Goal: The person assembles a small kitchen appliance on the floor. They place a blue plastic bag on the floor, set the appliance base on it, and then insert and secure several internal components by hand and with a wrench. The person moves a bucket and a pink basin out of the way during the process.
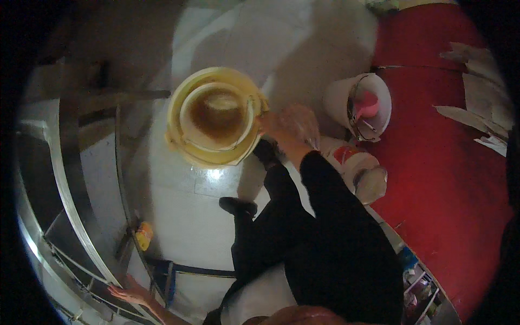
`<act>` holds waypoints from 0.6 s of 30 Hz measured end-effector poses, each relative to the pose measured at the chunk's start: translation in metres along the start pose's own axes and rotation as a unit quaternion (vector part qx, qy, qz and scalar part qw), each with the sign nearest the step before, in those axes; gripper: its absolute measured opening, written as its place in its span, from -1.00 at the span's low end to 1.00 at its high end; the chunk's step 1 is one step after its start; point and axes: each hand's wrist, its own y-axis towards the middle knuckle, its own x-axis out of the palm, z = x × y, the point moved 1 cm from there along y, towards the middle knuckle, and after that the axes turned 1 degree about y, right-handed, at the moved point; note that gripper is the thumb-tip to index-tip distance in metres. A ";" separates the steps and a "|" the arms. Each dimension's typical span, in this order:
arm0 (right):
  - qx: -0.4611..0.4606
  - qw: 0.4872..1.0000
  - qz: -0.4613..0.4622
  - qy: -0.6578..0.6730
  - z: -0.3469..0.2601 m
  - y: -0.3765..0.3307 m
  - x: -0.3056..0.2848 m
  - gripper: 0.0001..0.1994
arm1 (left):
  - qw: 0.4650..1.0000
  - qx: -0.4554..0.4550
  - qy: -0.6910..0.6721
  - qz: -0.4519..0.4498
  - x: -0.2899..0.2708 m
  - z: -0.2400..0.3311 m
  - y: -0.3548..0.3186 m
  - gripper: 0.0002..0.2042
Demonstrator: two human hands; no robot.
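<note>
Think of a clock laid over the view. At nine o'clock stands a metal rack point(69, 197), and at between seven and eight the left hand point(130, 292) lies on it, fingers stretched out and not wrapped around anything, maybe to help the person stay steady while leaning. A small yellow packet point(143, 236) is near eight. Between ten and eleven, on the pale floor point(214, 227), is the big yellow tub point(216, 72), with a cream bucket point(188, 111) sitting inside it, perhaps so the tub catches drips. The bottom of the bucket looks brown, but I cannot tell what is there. The bucket's handle point(251, 114) hangs down on the three o'clock side, and the right hand point(268, 125) is at the tub's edge there too, likely because that side is closest to reach. It is too dim to tell if its fingers grip the rim or the handle. Just right of it is a clear bag point(300, 123). At two, a white bucket point(337, 100) holds a pink scoop point(368, 104), maybe to keep it handy. Farther right, torn cardboard point(482, 95) lies on a red surface point(433, 162).
</note>
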 end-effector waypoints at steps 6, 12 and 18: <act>-0.049 0.994 0.061 0.075 -0.072 0.056 -0.175 -0.62 | 0.981 -0.154 0.089 -0.078 0.021 0.012 -0.006 -0.09; -0.055 0.948 0.173 0.263 -0.114 0.119 -0.282 -0.57 | 0.983 -0.138 0.112 -0.041 0.024 0.019 0.003 -0.06; -0.214 0.833 0.310 0.406 -0.151 0.172 -0.361 -0.43 | 0.949 -0.247 0.016 -0.195 0.012 0.044 0.030 -0.22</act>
